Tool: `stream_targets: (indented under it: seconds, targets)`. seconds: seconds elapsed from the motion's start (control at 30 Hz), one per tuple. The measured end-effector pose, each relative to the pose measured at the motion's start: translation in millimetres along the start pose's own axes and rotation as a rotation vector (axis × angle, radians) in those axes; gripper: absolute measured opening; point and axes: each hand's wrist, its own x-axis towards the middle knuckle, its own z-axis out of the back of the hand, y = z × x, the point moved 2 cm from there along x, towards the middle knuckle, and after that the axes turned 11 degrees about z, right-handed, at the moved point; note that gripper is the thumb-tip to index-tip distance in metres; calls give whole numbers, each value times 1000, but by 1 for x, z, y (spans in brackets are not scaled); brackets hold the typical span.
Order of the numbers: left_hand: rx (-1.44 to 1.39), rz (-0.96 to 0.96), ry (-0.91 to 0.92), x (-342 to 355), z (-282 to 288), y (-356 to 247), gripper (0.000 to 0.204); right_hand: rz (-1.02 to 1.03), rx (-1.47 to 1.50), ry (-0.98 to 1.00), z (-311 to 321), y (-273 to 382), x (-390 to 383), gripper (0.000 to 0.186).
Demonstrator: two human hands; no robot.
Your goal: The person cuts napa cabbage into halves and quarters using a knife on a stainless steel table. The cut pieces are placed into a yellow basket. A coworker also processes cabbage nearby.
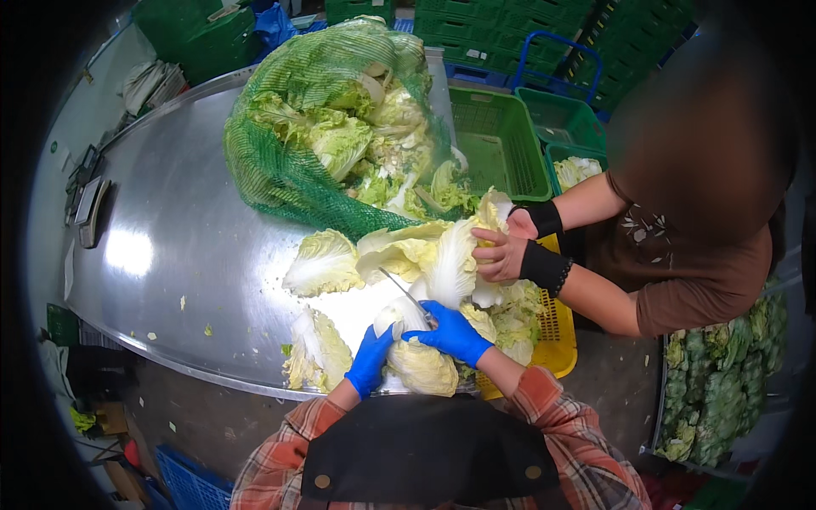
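Observation:
My blue-gloved left hand (371, 357) grips the left side of a pale napa cabbage (422, 367) at the steel table's front edge. My gloved right hand (442, 331) holds a knife (401, 287), blade pointing up and left, over that cabbage. Loose leaves (323, 263) lie behind it and a leafy piece (314, 348) sits to the left. Beyond them a green mesh sack (280, 174) full of cabbage and leaves rests on the steel table (170, 280).
A co-worker (680, 280) at the right handles yellowish leaves with both hands. A yellow crate (557, 331) stands beside the table, green crates (489, 136) behind. Bagged cabbages (714, 382) are at lower right, a blue crate (191, 476) at lower left, a scale (92, 208) at far left.

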Motion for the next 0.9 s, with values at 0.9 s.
stream_targets:
  seconds: [0.9]
  targets:
    - [-464,-235,187,-50,8,-76,87,71,665,94,-1,87,28,66]
